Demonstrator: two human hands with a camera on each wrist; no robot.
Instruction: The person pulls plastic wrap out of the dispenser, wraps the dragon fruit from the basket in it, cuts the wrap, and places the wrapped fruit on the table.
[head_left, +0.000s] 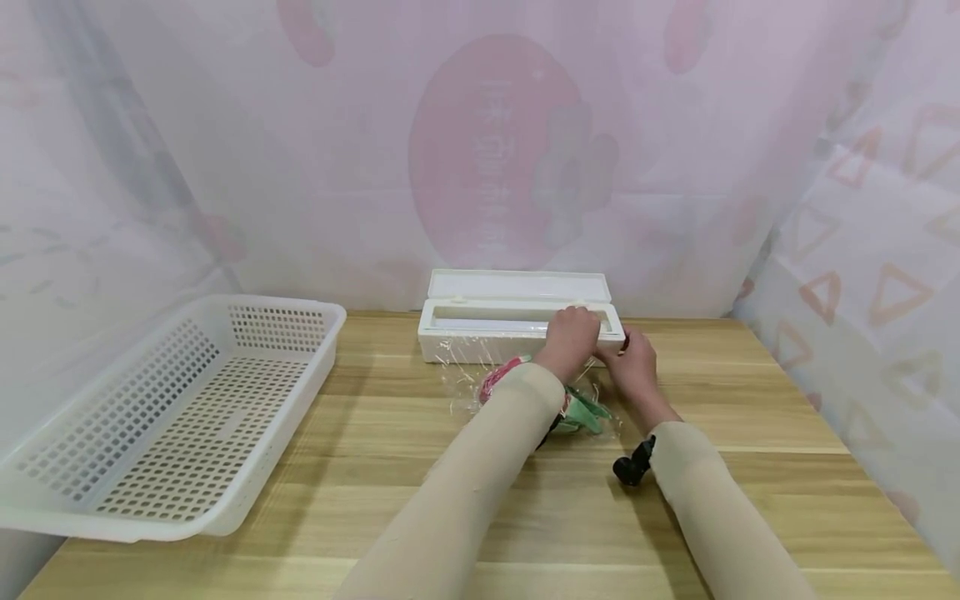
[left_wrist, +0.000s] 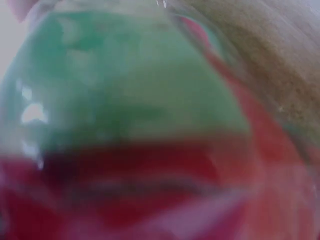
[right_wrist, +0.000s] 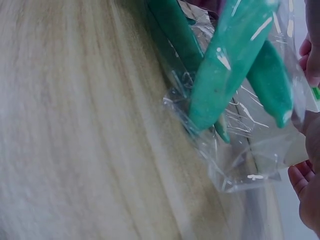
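A white cling film box (head_left: 517,343) stands at the back of the table with its lid raised. Clear film (head_left: 459,379) hangs from its front over a pink-and-green thing (head_left: 585,412) that looks like a dragon fruit. Its long green tips (right_wrist: 227,65) show under the film in the right wrist view; up close it fills the left wrist view, blurred. My left hand (head_left: 572,340) has its fingers curled over the box's front rim, right of the middle. My right hand (head_left: 633,367) grips the box's right front corner, its fingertips partly hidden.
On the left stands a large white plastic basket (head_left: 300,400) with perforated walls and bottom. The wooden table (head_left: 750,492) ends at a patterned cloth backdrop (head_left: 337,208) behind and at the sides. A black wrist camera (head_left: 633,465) sticks out beside the right sleeve.
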